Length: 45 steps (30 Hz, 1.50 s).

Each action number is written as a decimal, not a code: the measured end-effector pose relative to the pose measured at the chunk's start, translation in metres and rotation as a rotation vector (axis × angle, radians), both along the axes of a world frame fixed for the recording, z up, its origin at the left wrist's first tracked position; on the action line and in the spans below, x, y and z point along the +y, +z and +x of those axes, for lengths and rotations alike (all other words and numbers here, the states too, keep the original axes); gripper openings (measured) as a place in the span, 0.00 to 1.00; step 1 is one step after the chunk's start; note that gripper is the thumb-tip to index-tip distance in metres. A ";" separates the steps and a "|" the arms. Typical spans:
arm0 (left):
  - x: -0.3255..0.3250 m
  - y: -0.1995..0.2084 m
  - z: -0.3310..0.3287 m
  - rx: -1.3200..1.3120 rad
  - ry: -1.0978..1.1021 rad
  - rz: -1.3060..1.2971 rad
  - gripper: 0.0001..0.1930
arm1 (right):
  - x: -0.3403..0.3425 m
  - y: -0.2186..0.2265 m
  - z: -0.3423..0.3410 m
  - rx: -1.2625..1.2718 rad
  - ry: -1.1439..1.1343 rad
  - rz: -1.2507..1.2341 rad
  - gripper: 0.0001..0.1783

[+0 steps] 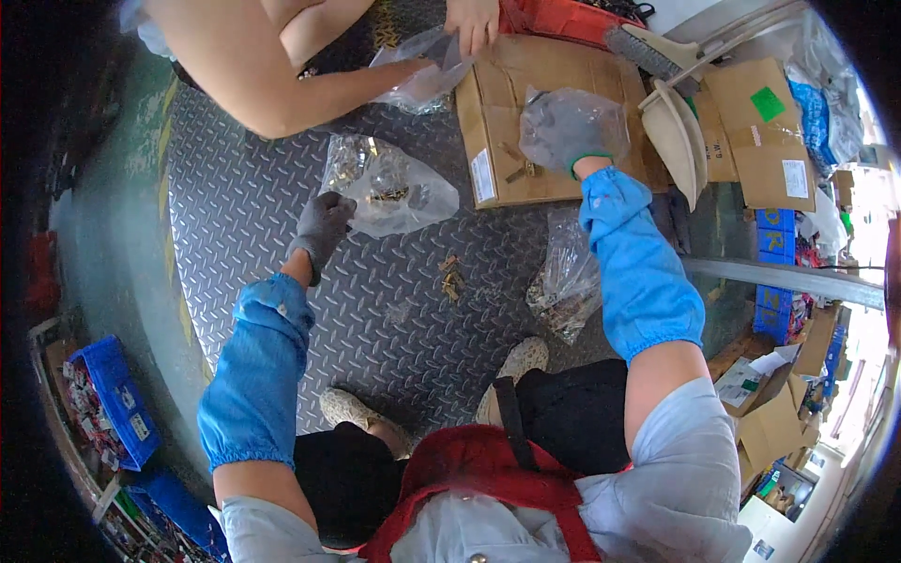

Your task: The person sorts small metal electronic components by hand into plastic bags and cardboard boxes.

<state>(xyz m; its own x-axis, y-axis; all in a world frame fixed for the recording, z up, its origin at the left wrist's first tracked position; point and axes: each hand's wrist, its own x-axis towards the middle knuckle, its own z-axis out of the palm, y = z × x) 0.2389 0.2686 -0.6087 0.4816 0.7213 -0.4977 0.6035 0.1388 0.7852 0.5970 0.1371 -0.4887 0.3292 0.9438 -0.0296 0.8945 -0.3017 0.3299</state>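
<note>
Clear bag, centre-left: lying on the dark tread-plate floor [235, 225], one clear bag [413, 199] is holding small brass-coloured metal parts; crumpled film is blurring their shapes.

Clear bag, far right: over the carton [511, 70], the right-hand bag [540, 127] is enclosing the right hand [574, 131], gloved in grey; any other contents are not showing clearly.

Clear bag, near right: beside the blue sleeve [648, 272], a third bag [568, 296] is holding small metal pieces, the sleeve partly covering it.

Clear bag, far centre: a co-worker's hand [472, 23] is touching a fourth bag [427, 75]; the other hand is reaching into its folds and is hard to make out.

Blue bin [117, 403], left: is holding many small parts, too small to identify.

Loose metal parts [450, 280]: lying in a small heap between the centre-left and near-right bags.

Left hand [324, 230], grey glove: fingers [344, 208] are curling at the left edge of the centre-left bag, touching it; whether they are pinching the film cannot be told.

Right fingers: showing only through cloudy plastic; whether they are standing apart or together cannot be told.
</note>
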 end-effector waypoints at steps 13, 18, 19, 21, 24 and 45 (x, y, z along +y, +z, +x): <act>0.001 0.005 0.004 -0.064 -0.029 0.003 0.11 | -0.021 0.063 0.076 0.783 -0.257 0.244 0.10; -0.002 0.002 0.001 -0.054 -0.049 -0.004 0.11 | -0.035 0.070 0.064 0.691 -0.041 0.324 0.10; -0.003 0.005 0.002 -0.082 -0.039 -0.018 0.10 | -0.034 0.068 0.063 0.688 -0.046 0.326 0.10; -0.004 0.008 0.007 -0.109 -0.007 -0.041 0.12 | -0.033 0.061 0.065 0.997 -0.507 0.401 0.11; -0.002 0.002 0.005 -0.120 0.010 -0.051 0.13 | -0.030 0.060 0.076 0.708 -0.326 0.441 0.13; 0.016 0.057 0.018 -0.503 0.282 -0.162 0.13 | 0.076 -0.118 -0.185 0.929 0.184 0.070 0.16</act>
<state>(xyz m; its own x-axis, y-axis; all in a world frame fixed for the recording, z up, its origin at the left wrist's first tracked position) 0.2570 0.2842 -0.5520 0.4879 0.7894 -0.3726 0.0856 0.3816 0.9204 0.4122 0.2130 -0.6070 0.0486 0.9881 -0.1461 0.8254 -0.1221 -0.5512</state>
